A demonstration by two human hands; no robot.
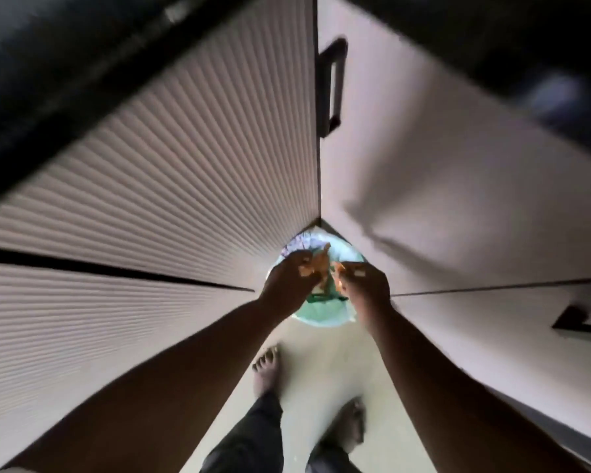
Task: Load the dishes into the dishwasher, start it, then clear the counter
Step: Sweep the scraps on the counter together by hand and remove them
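Cabinet corner [318, 213] hems the bin [321, 319] — both hands [287, 278] [364, 285] pinch scraps [318, 264] above it.

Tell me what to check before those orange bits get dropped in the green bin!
1. Both hands over the bin: ok, they hover above its opening.
2. Left hand has its orange scraps: ok, fingers curl round them.
3. Right hand has scraps too: ok, it pinches an orange piece.
4. Bin has a liner: ok, a pale green bag shows inside.
5. Bare feet out of the way: ok, they stand behind the bin.
6. Room left inside the bin: cannot tell, the hands hide most of it.
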